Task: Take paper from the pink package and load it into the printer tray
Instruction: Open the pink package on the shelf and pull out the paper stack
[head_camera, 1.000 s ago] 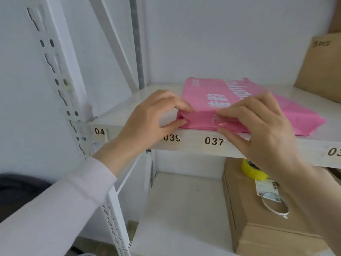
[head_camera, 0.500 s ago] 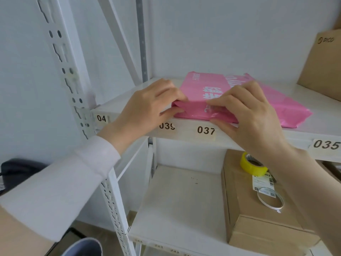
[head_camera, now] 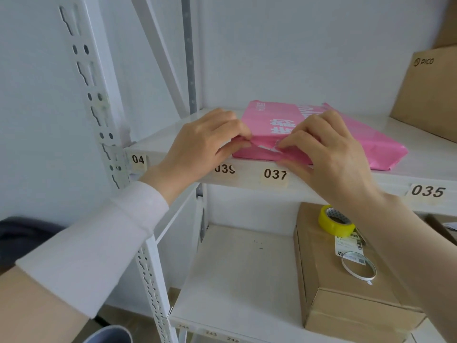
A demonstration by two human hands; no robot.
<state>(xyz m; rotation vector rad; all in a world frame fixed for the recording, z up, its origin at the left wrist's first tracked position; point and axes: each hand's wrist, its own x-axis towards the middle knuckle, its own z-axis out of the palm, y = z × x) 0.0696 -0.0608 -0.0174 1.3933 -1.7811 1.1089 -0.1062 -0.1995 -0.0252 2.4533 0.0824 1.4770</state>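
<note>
A pink package point(head_camera: 279, 120) of paper lies flat on the upper white shelf point(head_camera: 420, 164), its near end at the shelf's front edge above the label 037. My left hand point(head_camera: 200, 142) pinches the wrapper at the near left corner. My right hand point(head_camera: 326, 149) pinches the wrapper just to the right of it. Between the two grips the pink wrapper is torn and a white strip shows through the gap. No printer or tray is in view.
A brown cardboard box point(head_camera: 430, 92) stands at the upper shelf's right end. On the lower shelf point(head_camera: 237, 276) sits another cardboard box point(head_camera: 346, 290) with a yellow tape roll point(head_camera: 336, 224) and a thin white ring point(head_camera: 358, 268) on top. A white slotted upright point(head_camera: 99, 115) stands left.
Both hands kept their pinch on the package's near end, and the wrapper has split open between them, showing white. The camera has drawn back and tilted, so more of the lower shelf shows.
</note>
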